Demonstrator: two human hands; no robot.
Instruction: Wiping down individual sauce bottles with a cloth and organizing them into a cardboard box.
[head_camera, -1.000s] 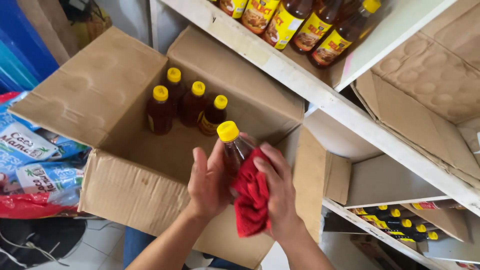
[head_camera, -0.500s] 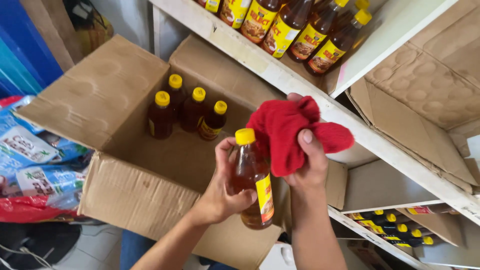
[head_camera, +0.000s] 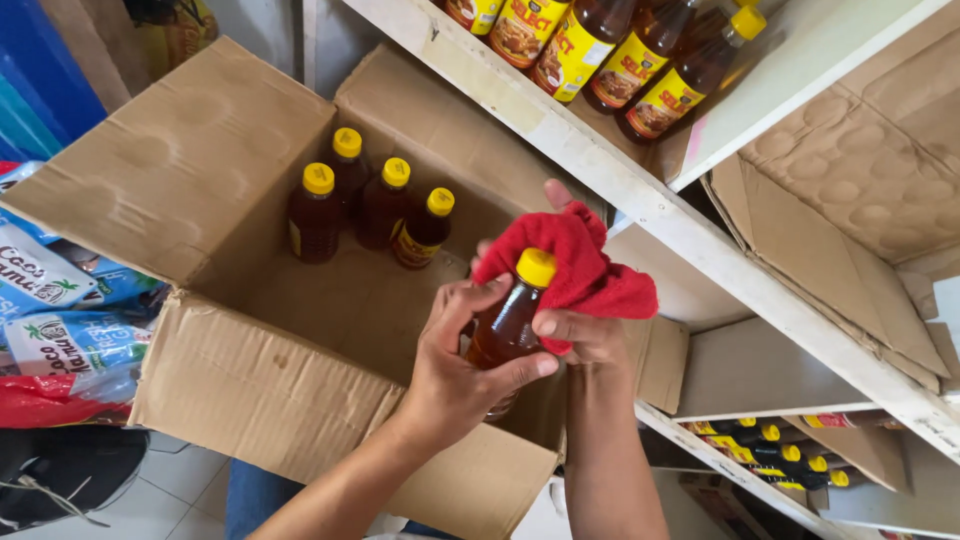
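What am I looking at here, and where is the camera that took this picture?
There is no machine: a person wears one camera on the head, looking down at their own two bare hands. The left hand grips a brown plastic bottle with a yellow cap around its body. The right hand holds a red cloth against the bottle's far side, near the cap. Below them stands an open brown cardboard box with four more yellow-capped bottles upright in its far corner. A white shelf on the right carries similar bottles lying above, and more show on a lower shelf. Colourful plastic packets lie at the left.
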